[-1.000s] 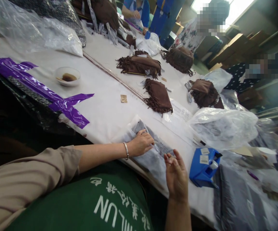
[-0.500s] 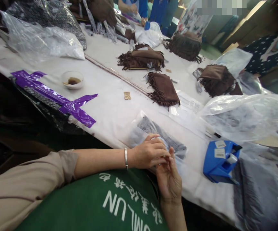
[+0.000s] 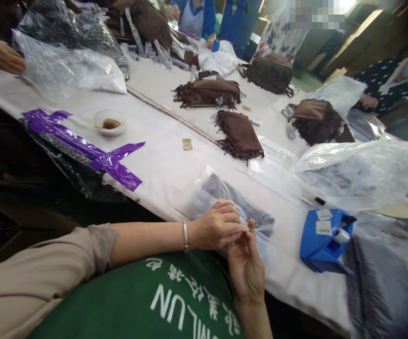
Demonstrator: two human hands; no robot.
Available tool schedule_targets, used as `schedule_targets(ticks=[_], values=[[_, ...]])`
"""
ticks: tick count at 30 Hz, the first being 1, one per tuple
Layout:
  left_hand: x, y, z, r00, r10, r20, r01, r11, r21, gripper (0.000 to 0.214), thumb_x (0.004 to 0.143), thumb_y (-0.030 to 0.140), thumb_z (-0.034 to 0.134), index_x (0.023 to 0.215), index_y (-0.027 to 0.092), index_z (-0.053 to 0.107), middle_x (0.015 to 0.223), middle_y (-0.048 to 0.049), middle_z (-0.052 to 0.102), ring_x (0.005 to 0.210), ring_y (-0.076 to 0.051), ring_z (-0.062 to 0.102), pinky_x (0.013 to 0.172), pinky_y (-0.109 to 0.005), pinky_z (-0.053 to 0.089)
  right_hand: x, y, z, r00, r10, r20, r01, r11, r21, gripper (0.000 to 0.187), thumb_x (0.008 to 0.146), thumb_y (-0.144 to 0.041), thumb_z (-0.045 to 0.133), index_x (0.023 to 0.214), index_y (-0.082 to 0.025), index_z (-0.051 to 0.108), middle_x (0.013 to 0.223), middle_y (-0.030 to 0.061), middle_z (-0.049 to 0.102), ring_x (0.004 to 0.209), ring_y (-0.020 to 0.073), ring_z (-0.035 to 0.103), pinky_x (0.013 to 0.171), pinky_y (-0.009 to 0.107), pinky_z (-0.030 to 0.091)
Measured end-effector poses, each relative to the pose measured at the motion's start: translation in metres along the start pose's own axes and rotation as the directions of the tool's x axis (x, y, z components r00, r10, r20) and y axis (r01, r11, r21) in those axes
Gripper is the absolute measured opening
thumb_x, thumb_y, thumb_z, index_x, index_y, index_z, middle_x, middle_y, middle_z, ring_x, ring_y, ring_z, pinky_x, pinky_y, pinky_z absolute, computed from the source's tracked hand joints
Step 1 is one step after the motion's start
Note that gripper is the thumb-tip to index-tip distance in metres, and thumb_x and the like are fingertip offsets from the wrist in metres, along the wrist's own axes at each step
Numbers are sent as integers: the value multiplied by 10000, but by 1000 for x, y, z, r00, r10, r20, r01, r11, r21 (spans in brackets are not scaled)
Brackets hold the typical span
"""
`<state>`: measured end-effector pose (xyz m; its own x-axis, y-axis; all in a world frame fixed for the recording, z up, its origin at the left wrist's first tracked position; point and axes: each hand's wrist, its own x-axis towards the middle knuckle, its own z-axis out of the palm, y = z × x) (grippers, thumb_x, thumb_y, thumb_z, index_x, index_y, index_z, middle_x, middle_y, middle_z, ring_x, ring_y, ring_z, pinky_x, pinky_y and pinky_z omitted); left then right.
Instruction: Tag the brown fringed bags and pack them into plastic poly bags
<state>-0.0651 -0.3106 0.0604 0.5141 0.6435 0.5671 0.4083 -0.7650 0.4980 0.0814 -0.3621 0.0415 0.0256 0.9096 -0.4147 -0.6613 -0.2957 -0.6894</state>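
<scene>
My left hand, with a silver bangle on its wrist, is closed with its fingertips pressed against those of my right hand. My right hand is turned palm up, its fingers bent in and partly hidden behind the left. Anything pinched between them is too small or hidden to make out. Just beyond both hands, a clear plastic bag with a dark grey packet inside lies flat on the white table. Further out is a brown fringed bag, and left of it a small tan card.
A blue tape dispenser stands to the right, near a dark plastic-wrapped packet. Purple tape runs along the left edge by a small bowl of brown liquid. At far left, another person's hand reaches beside clear plastic.
Another person's hand has come in at far left by the clear plastic. The co-worker in blue shows more at the back. My hands stay together, almost unmoved.
</scene>
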Motion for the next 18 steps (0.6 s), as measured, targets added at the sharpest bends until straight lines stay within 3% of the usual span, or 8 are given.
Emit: schedule_targets(ticks=[3, 8, 14, 16, 18], values=[[2, -3, -4, 1000, 17, 5, -17, 1000, 7, 166, 904, 222, 486, 929, 185, 645, 853, -30, 639, 931, -163, 531, 1086, -368, 264, -1, 1, 0, 1000, -9, -1, 9, 999, -50, 366, 859, -349, 576, 1224, -329, 544, 1060, -24, 657, 1080, 131, 571, 1046, 410, 391], [3, -5, -10, 999, -48, 8, 49, 997, -66, 160, 905, 225, 491, 906, 184, 646, 844, -32, 636, 907, -163, 543, 1031, -361, 317, -1, 0, 1, 1000, -9, -29, 9, 1000, -6, 332, 866, -329, 567, 1198, -327, 569, 919, -56, 676, 1054, 112, 581, 1059, 376, 386], [-3, 1, -2, 968, -239, 70, 249, 942, -227, 319, 825, 450, 636, 892, 138, 622, 810, -55, 625, 826, -187, 553, 853, -330, 412, -2, 4, 5, 998, -46, -49, 44, 998, -49, 379, 854, -327, 587, 1230, -336, 541, 1135, -41, 647, 1181, 124, 522, 1058, 342, 394], [-2, 4, 0, 946, -315, 83, 325, 899, -292, 297, 816, 431, 651, 816, 137, 611, 783, -48, 618, 803, -183, 544, 820, -321, 416, -4, 6, 8, 997, -64, -44, 59, 994, -91, 435, 847, -328, 595, 1272, -333, 503, 1221, -29, 610, 1204, 140, 511, 1064, 348, 386], [0, 6, 0, 901, -414, 129, 426, 789, -443, 232, 838, 351, 626, 750, 138, 599, 755, -34, 613, 765, -164, 538, 774, -299, 421, -7, 7, 11, 992, -122, -30, 114, 976, -187, 478, 861, -355, 575, 1320, -330, 446, 1291, -5, 567, 1223, 163, 500, 1081, 395, 360]])
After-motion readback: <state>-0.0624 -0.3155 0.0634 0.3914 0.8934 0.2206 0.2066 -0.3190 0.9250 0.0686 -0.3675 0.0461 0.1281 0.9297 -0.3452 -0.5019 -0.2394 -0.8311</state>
